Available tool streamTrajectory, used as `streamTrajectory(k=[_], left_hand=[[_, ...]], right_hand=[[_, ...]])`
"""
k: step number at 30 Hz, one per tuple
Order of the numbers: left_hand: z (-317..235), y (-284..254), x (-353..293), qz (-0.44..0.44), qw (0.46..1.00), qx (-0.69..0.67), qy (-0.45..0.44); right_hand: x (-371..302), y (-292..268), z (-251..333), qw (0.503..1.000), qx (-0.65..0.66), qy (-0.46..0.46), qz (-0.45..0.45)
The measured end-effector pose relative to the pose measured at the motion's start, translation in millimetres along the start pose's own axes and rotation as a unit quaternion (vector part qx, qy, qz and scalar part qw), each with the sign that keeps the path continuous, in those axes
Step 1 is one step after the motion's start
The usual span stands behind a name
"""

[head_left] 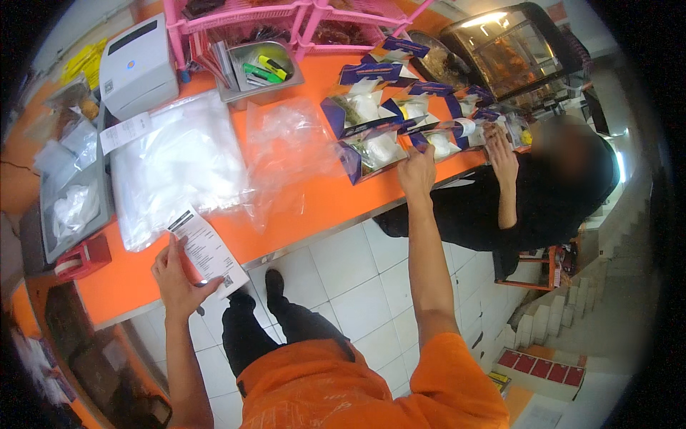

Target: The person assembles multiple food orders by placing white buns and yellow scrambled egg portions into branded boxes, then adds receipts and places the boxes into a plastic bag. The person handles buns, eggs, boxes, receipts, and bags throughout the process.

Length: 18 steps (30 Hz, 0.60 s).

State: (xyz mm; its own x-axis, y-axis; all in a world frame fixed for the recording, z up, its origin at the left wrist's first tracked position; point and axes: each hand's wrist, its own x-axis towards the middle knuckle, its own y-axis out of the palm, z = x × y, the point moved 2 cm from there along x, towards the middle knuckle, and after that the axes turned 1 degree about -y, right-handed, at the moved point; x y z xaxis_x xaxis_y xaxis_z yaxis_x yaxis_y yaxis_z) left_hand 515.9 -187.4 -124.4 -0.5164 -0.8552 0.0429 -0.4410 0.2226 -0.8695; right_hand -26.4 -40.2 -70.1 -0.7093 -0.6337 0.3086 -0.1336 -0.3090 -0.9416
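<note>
A long printed white receipt (pixel 207 250) overhangs the counter's near edge at the left, its side edge between the thumb and fingers of my left hand (pixel 179 277). Further right, my right hand (pixel 416 171) reaches over to the row of open boxes, fingers bent at the near edge of one open box (pixel 439 144); the fingertips are partly hidden. Another open box (pixel 375 151) stands just left of that hand. The boxes are dark blue and orange, with white bundles inside. Clear plastic bags (pixel 179 168) lie in a flat stack beyond the receipt.
Across the orange counter (pixel 314 207) are a white printer (pixel 139 68), a metal tray (pixel 257 71) with highlighters and pink baskets (pixel 239 25). A red tape dispenser (pixel 83 259) sits at the left corner. At right, a person in black has a hand (pixel 502 154) at the boxes.
</note>
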Motion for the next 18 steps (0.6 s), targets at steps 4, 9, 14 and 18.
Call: streamTrajectory(k=[4,9,14,18], left_hand=[[-3.3,-0.6,3.6,-0.004,1.0,-0.015,0.021],[-5.0,-2.0,5.2,-0.025,0.999,-0.013,0.038],[-3.5,-5.0,6.5,0.011,1.0,0.007,0.028],[-7.5,-12.6,6.2,0.019,0.999,0.005,0.034]], right_hand=[[2.4,8.5,32.0,0.995,0.032,0.011,0.096],[-4.2,37.8,27.3,0.981,0.112,0.124,0.095],[-18.7,-20.1,66.5,1.0,0.0,0.028,0.014],[-99.5,-95.6,144.6,0.857,0.501,0.08,-0.094]])
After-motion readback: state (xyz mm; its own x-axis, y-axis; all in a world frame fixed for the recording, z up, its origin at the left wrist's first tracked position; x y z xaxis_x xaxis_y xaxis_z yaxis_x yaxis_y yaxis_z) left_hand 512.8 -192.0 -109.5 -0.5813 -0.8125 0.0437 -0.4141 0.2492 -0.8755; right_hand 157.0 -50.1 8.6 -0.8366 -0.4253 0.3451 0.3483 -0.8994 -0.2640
